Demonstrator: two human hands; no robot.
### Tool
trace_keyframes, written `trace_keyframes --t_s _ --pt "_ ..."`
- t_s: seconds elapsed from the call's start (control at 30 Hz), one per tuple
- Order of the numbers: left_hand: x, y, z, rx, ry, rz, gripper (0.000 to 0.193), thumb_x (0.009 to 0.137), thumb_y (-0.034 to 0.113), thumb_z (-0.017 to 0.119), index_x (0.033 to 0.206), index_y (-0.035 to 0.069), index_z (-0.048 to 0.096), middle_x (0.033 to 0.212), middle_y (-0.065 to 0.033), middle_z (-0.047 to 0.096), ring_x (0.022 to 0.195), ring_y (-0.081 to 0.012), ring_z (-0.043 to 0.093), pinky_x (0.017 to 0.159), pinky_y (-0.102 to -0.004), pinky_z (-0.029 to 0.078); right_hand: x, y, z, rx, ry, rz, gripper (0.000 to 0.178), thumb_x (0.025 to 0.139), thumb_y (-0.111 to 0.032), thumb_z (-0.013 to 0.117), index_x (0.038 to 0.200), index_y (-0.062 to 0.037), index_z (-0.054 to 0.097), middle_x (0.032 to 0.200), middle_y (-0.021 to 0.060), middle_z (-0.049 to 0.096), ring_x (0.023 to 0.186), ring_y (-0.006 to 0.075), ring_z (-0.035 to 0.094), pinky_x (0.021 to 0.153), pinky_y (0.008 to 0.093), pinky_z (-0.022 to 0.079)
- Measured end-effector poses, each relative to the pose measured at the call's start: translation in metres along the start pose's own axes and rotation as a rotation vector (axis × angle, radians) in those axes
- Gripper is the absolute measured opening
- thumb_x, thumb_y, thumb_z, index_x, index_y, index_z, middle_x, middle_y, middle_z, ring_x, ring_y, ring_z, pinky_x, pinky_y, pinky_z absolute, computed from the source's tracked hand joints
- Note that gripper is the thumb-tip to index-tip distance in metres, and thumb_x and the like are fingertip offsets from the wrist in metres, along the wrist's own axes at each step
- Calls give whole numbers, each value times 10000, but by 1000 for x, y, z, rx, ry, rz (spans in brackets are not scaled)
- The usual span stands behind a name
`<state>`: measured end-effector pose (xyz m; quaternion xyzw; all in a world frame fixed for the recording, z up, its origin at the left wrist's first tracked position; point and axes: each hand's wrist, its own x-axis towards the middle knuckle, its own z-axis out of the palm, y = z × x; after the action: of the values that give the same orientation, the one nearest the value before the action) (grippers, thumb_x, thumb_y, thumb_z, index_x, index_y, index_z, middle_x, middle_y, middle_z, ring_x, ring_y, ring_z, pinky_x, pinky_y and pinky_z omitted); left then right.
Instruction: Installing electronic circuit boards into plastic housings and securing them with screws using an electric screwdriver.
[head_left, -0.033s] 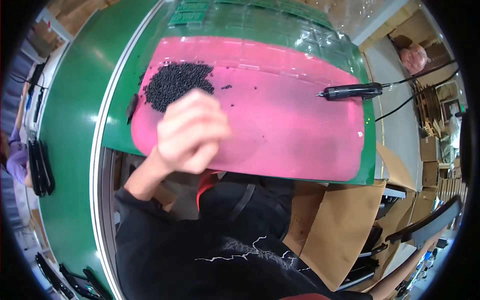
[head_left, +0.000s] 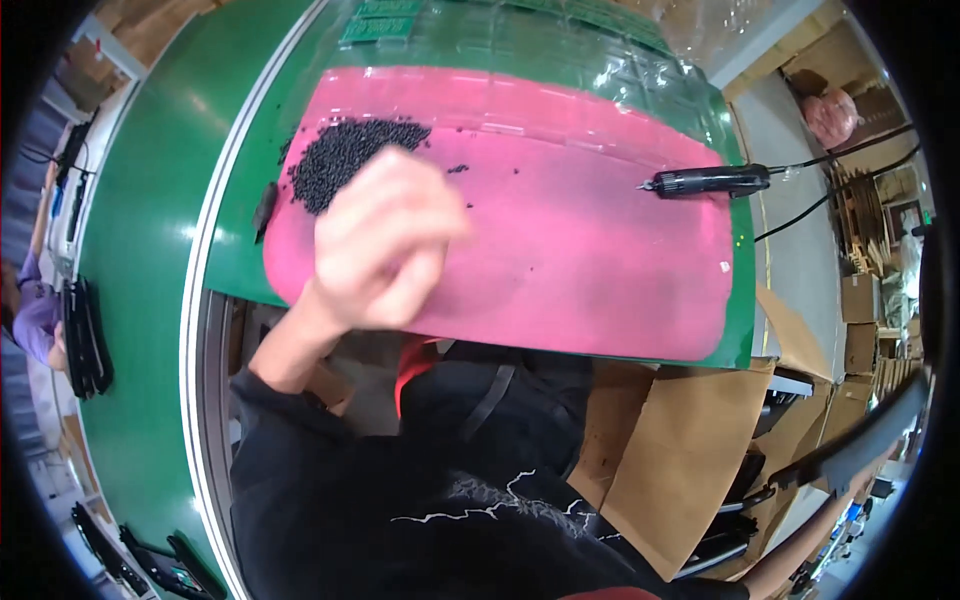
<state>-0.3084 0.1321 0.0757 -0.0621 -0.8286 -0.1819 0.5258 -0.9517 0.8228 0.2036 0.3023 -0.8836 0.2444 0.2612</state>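
Observation:
My left hand (head_left: 385, 240) hovers over the left side of a pink mat (head_left: 590, 270), fingers curled in, slightly blurred; anything inside them is hidden. Just beyond it lies a heap of small black screws (head_left: 345, 160), partly covered by the hand, with a few strays on the mat. Far out at the right, my right hand (head_left: 852, 488) grips a long, curved black plastic part (head_left: 862, 445), raised above an open cardboard box. An electric screwdriver (head_left: 710, 181), black with a cable, lies at the mat's right edge, its bit pointing left.
A clear plastic sheet (head_left: 540, 110) covers the mat's far part. The cardboard box (head_left: 680, 450) below the table holds black parts (head_left: 725, 540). A green conveyor belt (head_left: 150, 250) runs along the left, carrying black parts (head_left: 85, 335); a person in a purple sleeve (head_left: 38, 315) stands beyond.
My left hand has risen slightly away from me over the mat. The black plastic part in my right hand has shifted a little upward at its far end.

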Motion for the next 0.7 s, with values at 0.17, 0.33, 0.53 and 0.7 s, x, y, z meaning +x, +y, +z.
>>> trace_keyframes --t_s 0.17,0.33,0.53,0.7 --pt "-1 -14 11 -182 -22 -489 199 921 65 528 1088 -13 602 953 -130 626 832 -235 600 759 -337 489 -43 -372 195 49 -311 -629 436 878 116 517 1296 -7 538 1148 208 623 947 294 664 863 312 504" --pt "-27 -51 28 363 -538 -404 427 868 182 687 1243 29 550 1262 -135 545 1193 -336 487 996 -437 421 -62 -546 278 112 -828 -1070 257 836 32 598 1078 -40 550 918 155 638 761 393 642 621 465 513" --pt "-32 -76 37 499 -630 -419 464 856 193 666 1291 67 569 1305 -119 529 1234 -305 476 1026 -416 397 -86 -592 326 252 -945 -1090 123 920 -131 604 984 -64 524 845 138 577 773 366 618 606 467 488" --pt "-18 -96 56 227 -711 -121 303 880 191 549 1146 111 671 1202 -45 599 1191 -228 513 983 -380 414 -79 -613 338 136 -773 -1323 168 878 -159 647 961 -52 546 858 71 556 837 255 605 618 387 507"
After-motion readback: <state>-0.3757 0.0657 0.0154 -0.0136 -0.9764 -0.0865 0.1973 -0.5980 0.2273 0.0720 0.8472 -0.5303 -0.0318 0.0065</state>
